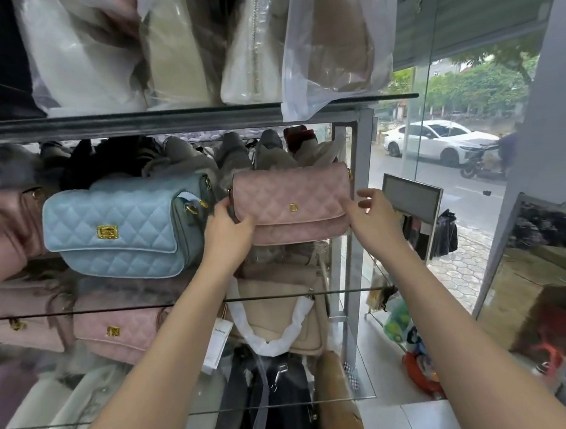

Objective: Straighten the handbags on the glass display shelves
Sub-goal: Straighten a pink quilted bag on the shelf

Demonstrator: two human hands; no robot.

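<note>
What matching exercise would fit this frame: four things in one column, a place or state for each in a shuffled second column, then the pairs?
Things:
1. blue bag
2. pink bag
3. beige bag
4. white car

Places or states:
A. outdoors
B. gripped at one end by the left hand
C. below the pink bag, strap wrapped in white
D. left of the pink bag, gold clasp on front

Pairs: 1-D, 2-B, 3-C, 4-A

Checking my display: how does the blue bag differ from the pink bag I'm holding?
The blue bag sits turned, showing its end; the pink bag faces front. Blue has a rectangular gold lock, pink a small gold D. The left hand grips the pink bag; the blue bag is untouched. Both are quilted flap bags.
</note>
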